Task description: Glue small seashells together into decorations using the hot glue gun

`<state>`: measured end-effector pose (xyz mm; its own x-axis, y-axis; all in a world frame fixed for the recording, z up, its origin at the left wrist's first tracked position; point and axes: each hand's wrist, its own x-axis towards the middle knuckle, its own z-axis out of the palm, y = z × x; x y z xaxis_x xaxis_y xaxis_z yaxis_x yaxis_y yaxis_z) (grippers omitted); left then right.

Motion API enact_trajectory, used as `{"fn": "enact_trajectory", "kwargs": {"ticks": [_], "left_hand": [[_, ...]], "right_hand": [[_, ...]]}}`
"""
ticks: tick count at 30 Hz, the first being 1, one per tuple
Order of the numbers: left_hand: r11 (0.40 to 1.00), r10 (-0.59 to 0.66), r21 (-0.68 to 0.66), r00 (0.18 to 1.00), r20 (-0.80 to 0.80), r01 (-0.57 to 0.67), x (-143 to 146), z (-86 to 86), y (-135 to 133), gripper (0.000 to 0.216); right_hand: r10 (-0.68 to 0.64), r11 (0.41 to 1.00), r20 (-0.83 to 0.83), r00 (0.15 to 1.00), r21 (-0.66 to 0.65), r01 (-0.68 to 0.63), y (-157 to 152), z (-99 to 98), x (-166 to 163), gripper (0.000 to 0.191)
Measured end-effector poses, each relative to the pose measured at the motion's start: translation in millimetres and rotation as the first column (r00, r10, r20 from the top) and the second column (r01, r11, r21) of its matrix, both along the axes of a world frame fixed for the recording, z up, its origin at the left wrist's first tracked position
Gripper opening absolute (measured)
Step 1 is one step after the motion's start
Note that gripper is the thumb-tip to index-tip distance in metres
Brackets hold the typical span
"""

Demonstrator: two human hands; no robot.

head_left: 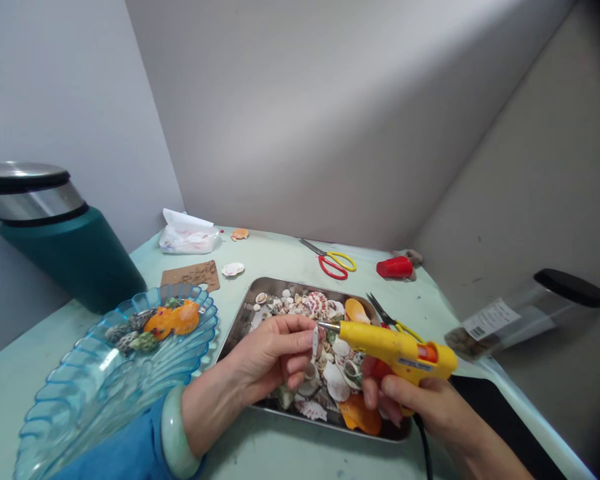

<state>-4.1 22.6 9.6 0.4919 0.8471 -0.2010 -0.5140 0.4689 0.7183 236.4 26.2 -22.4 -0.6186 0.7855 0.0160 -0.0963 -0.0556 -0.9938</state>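
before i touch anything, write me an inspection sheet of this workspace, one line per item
Surface: pale green table with a few dark marks.
Job's things: yellow glue gun, nozzle close to a small pale piece, contact unclear; metal tray of mixed shells; clear blue dish with orange shells and others.
Clutter: open scissors; second pair, partly behind the glue gun; red cup-like object; white packet; teal bottle; clear container with black lid.
Hands: left hand pinches the small pale piece; right hand grips the glue gun.
Cables: black cable runs from the glue gun's handle out of frame.
Surroundings: plain walls; other people: nothing seen.
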Motion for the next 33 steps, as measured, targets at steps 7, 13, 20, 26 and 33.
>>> {"fn": "enact_trajectory", "kwargs": {"ticks": [7,13,20,26,33], "left_hand": [[1.0,0.027,0.006,0.999,-0.038,-0.027,2,1.4,-1,0.021],[0.996,0.075,0.051,0.994,-0.075,-0.071,3,3.3,-3,0.021],[0.991,0.121,0.071,0.984,-0.128,-0.113,3,4.9,-2,0.025],[0.986,0.133,0.125,0.974,-0.183,-0.111,5,3.5,-3,0.022],[0.98,0.18,0.111,0.974,-0.137,-0.165,4,4.8,-1,0.022]], "right_hand": [[-0.027,0.999,0.072,0.997,0.019,0.025,-2,-1.3,2,0.029],[-0.021,1.0,0.104,0.994,0.0,0.021,-2,2.6,2,0.033],[0.036,0.999,0.131,0.991,0.001,-0.036,-4,7.7,1,0.033],[-0.036,0.999,0.078,0.996,-0.001,0.036,-3,0.6,2,0.032],[-0.012,1.0,0.14,0.99,0.002,0.012,-4,5.3,1,0.034]]}}
